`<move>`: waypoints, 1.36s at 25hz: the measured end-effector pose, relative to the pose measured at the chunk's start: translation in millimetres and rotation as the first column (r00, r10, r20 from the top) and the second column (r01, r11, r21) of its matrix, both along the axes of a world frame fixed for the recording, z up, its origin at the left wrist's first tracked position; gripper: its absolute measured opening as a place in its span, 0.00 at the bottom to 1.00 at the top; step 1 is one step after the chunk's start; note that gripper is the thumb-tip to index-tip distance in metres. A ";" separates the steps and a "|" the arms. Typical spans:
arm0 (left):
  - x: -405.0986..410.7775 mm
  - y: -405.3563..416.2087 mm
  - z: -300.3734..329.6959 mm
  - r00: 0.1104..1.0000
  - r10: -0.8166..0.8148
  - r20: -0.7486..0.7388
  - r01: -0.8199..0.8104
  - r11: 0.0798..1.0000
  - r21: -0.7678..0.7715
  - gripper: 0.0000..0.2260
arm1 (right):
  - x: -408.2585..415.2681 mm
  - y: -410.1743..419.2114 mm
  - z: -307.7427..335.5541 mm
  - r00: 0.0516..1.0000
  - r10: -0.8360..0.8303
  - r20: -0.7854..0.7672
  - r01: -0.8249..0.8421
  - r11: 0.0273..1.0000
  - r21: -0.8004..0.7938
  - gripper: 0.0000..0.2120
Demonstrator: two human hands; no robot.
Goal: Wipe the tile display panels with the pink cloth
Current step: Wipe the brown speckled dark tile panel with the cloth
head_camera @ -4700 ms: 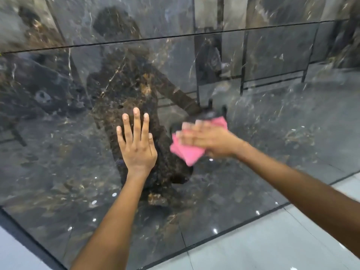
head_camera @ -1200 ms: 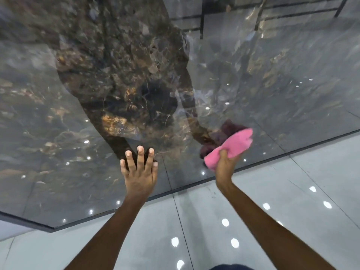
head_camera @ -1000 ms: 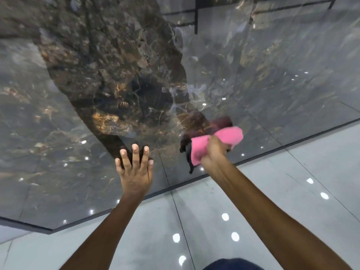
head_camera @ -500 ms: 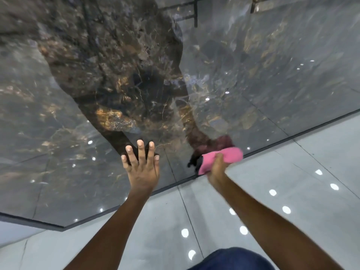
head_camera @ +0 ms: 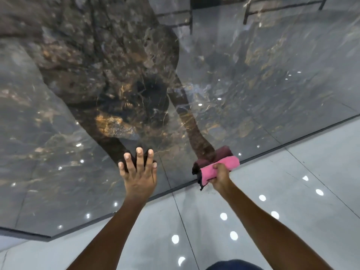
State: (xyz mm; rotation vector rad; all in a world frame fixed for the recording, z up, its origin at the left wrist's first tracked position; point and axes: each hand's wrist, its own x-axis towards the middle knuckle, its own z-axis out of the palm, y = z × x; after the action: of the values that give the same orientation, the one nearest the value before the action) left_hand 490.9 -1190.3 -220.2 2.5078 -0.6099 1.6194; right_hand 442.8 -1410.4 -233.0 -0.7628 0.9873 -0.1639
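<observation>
A glossy dark marble tile display panel [head_camera: 253,90] fills the upper view, mirroring my arms and body. My left hand [head_camera: 139,173] lies flat on it near its bottom edge, fingers straight and spread. Right of that, my right hand [head_camera: 219,177] grips the bunched pink cloth [head_camera: 220,167] and holds it against the panel's lowest strip, right at the dark bottom edge. A dark reflection of the cloth shows just above it.
Pale grey glossy floor tiles [head_camera: 292,191] run below the panel, dotted with reflected ceiling lights. A thin dark joint [head_camera: 183,221] crosses the floor between my arms. A bit of blue clothing [head_camera: 231,266] shows at the bottom edge.
My right hand has brought the cloth down the panel to its bottom edge, and the view has tilted downward. My left hand stays flat on the panel.
</observation>
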 end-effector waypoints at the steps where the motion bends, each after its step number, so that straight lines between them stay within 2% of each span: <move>1: 0.2 -0.2 -0.3 1.000 0.006 0.004 -0.006 1.000 0.002 0.26 | -2.8 16.9 12.7 0.998 0.058 0.024 -0.058 0.998 0.016 0.08; 3: -0.5 0.5 -3.6 1.000 0.018 0.012 -0.018 1.000 0.006 0.26 | -5.3 62.1 36.5 0.969 0.247 -0.020 -0.244 0.966 0.083 0.03; 4: -0.7 -0.1 -4.9 1.000 0.019 0.015 -0.020 1.000 0.003 0.26 | -6.3 77.7 45.7 0.941 0.330 -0.079 -0.321 0.941 0.112 0.04; 5: -0.8 -0.3 -6.4 1.000 0.021 0.018 -0.021 1.000 -0.003 0.26 | -6.6 79.6 51.7 0.917 0.376 -0.131 -0.361 0.924 0.127 0.10; 6: -0.3 -0.8 -7.4 0.999 0.022 0.025 -0.022 1.000 -0.006 0.26 | -6.1 67.0 61.8 0.916 0.350 -0.194 -0.343 0.937 0.068 0.13; 7: 0.4 -1.9 -7.1 0.999 0.023 0.033 -0.023 1.000 -0.003 0.26 | -2.2 45.7 70.3 0.935 0.293 -0.201 -0.295 0.955 0.023 0.13; 8: 1.5 -3.5 -5.1 0.999 0.025 0.036 -0.025 1.000 0.008 0.26 | 9.6 18.4 72.4 0.963 0.180 -0.202 -0.193 0.980 -0.047 0.11; 9: 0.5 -3.2 -2.2 0.999 0.032 0.023 -0.033 0.999 0.021 0.26 | 19.0 -7.0 71.3 0.987 0.084 -0.139 -0.095 0.993 -0.073 0.11; 10: -3.1 -1.3 1.1 1.000 0.028 -0.004 -0.028 0.999 0.022 0.26 | 22.9 -25.7 74.6 0.989 -0.006 -0.148 -0.020 0.985 -0.169 0.15; 11: -7.7 0.0 4.7 0.999 -0.001 -0.035 0.002 1.000 0.021 0.26 | 25.3 -32.7 83.0 0.989 -0.070 -0.128 0.029 0.956 -0.293 0.23; 13: -23.2 -5.1 24.6 0.988 -0.122 -0.090 0.119 0.992 -0.035 0.27 | 18.3 0.3 124.7 0.997 0.004 -0.076 -0.045 0.834 -0.550 0.32; 15: -37.2 -19.3 70.7 0.941 -0.323 -0.097 0.309 0.941 -0.140 0.29 | 10.2 54.5 156.1 0.987 0.109 -0.117 -0.160 0.700 -0.696 0.36; 17: -34.9 -33.9 142.3 0.889 -0.458 -0.003 0.451 0.877 -0.165 0.27 | 6.4 63.7 173.2 0.977 0.152 -0.151 -0.214 0.671 -0.709 0.35; 19: -15.5 -48.3 223.5 0.888 -0.456 0.061 0.459 0.873 -0.165 0.24 | 11.6 27.5 200.8 0.980 0.154 -0.127 -0.194 0.583 -0.789 0.29; 21: -4.9 -59.1 291.5 0.930 -0.358 0.087 0.368 0.909 -0.193 0.25 | 14.7 -19.3 246.1 0.985 0.147 -0.089 -0.164 0.659 -0.734 0.26; 22: -6.5 -64.1 306.9 0.956 -0.289 0.057 0.295 0.930 -0.222 0.26 | 16.8 -29.7 265.5 0.991 0.110 -0.070 -0.125 0.650 -0.750 0.27; 23: -10.7 -67.7 311.1 0.968 -0.252 0.004 0.245 0.940 -0.236 0.28 | 15.8 -28.3 285.0 0.992 0.047 -0.114 -0.119 0.590 -0.798 0.30; 25: -22.3 -73.5 307.0 0.967 -0.251 -0.050 0.237 0.952 -0.196 0.28 | 11.0 8.1 322.7 0.987 -0.027 -0.157 -0.137 0.356 -0.924 0.36; 27: -27.2 -77.3 316.4 0.956 -0.294 -0.013 0.289 0.946 -0.149 0.25 | -2.9 43.7 346.6 0.988 0.092 -0.126 -0.137 0.119 -0.983 0.37; 29: -23.8 -83.0 349.9 0.946 -0.320 0.054 0.325 0.937 -0.126 0.25 | -16.6 32.6 364.7 0.982 0.174 -0.075 -0.057 -0.104 -0.993 0.33; 31: -21.8 -87.9 387.2 0.949 -0.308 0.068 0.315 0.934 -0.169 0.26 | -17.2 -12.9 393.3 0.985 0.162 -0.053 -0.025 -0.168 -0.985 0.30; 33: -24.9 -93.7 414.8 0.955 -0.283 0.093 0.296 0.936 -0.190 0.27 | -12.1 -58.3 429.9 0.995 0.095 0.027 0.040 -0.140 -0.989 0.27; 34: -25.6 -96.2 426.1 0.957 -0.269 0.107 0.285 0.941 -0.181 0.27 | -12.1 -67.2 441.6 0.996 0.063 0.070 0.079 -0.165 -0.983 0.26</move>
State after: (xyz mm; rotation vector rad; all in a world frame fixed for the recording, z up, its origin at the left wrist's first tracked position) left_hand 465.3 -1286.6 205.9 2.1176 -0.7362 1.5953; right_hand 430.7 -1477.5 208.6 -2.2648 0.5486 -1.1412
